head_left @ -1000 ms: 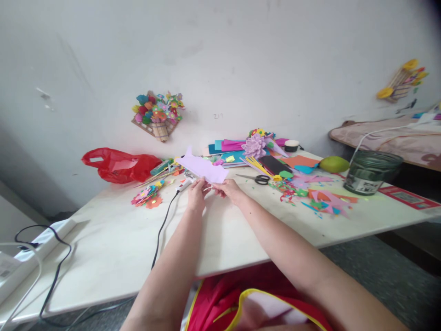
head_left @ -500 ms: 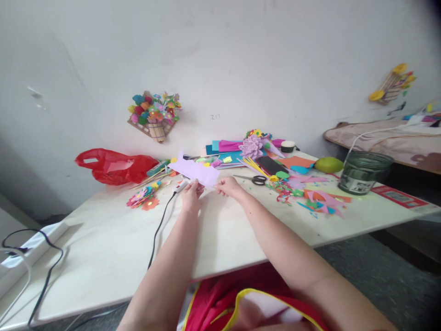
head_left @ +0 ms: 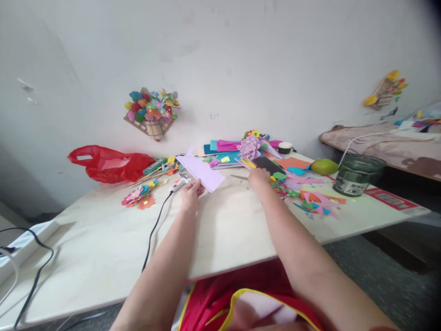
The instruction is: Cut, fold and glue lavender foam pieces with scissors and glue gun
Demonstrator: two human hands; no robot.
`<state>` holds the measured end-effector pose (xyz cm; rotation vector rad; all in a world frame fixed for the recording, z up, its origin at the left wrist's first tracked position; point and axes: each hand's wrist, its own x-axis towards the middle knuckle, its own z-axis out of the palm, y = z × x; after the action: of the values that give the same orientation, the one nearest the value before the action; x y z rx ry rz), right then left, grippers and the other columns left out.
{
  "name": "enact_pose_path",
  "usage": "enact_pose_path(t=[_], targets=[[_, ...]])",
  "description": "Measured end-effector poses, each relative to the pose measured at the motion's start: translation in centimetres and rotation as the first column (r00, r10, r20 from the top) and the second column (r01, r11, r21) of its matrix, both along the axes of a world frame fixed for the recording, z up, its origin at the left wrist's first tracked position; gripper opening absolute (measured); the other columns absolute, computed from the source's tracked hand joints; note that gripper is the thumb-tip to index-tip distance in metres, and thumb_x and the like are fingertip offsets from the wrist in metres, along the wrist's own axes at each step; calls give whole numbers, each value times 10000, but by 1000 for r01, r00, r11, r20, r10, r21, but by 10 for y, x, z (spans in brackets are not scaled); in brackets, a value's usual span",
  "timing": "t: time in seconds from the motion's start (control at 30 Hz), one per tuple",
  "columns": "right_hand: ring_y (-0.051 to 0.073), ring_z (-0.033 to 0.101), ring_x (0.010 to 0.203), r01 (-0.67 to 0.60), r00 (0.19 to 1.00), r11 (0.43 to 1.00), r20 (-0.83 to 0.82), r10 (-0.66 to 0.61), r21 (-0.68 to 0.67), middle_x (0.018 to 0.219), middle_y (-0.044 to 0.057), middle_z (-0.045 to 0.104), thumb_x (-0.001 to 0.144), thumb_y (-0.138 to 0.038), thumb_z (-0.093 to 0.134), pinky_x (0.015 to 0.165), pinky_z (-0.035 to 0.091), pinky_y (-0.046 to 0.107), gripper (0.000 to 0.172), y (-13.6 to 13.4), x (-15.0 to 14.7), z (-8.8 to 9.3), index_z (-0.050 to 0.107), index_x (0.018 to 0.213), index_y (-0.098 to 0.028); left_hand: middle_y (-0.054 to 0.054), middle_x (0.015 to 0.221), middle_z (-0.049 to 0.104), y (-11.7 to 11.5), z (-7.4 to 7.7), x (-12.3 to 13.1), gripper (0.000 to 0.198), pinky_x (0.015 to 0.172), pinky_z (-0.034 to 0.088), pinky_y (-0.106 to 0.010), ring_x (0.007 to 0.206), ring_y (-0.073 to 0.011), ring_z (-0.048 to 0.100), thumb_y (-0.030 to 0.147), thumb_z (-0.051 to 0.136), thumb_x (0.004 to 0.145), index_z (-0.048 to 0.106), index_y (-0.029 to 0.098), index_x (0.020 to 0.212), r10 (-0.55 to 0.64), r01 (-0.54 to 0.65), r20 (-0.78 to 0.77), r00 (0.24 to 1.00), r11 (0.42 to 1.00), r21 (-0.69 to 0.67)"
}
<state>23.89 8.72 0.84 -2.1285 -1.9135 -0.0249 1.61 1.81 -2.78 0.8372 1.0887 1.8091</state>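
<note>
Currently, the left hand pinches the lilac sheet at its near edge; the sheet is tilted over the middle of the desk, beside the glue gun. The right hand, well apart from the left, covers the handles of the scissors; only the blades project. Whether its fingers are closed on the handles cannot be told.

Status, as judged: cutting of other pieces is done, as shown by the stacked flower cutouts to the left and the coloured scraps to the right. One large lilac flower stands formed at the back. The held sheet remains a broad piece, not yet a finished shape; any shaping or gluing of it appears outstanding.

Count: held sheet, one (layers, if any, not countable); scissors, one pair; glue gun, one; red bag, one; glass jar, one; green fruit, one; wall-mounted flower baskets, two (left, right). Cutouts and scraps: several of each, overlapping, exact number not determinable.
</note>
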Motion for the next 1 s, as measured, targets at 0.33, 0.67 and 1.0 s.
enact_pose_path(t=[0.33,0.67,1.0], targets=[[259,508,1035,-75,992,997,101,72,22,1022,186,617,814,-136,430,832,347,375,285,6,7,-20,651,992,-112,10,570,565,1,-1,-1,285,529,403,-204,530,-82,531,333,743,537,582,133,660,16,-16,38,999,1000,7],[244,567,989,-249,967,967,-69,245,-53,1080,107,618,717,-234,582,746,431,306,358,-2,-11,-15,620,1072,-224,36,551,552,1,1,-5,221,526,433,-187,496,-61,530,265,718,592,561,139,684,11,-14,145,989,1000,23],[97,504,375,-564,619,797,-749,235,-217,508,-3,596,658,-119,591,353,313,187,369,-20,-26,-12,613,1026,-140,20,626,598,5,0,-12,152,565,473,-199,523,-73,587,183,664,662,533,153,733,38,-46,279,959,999,22]])
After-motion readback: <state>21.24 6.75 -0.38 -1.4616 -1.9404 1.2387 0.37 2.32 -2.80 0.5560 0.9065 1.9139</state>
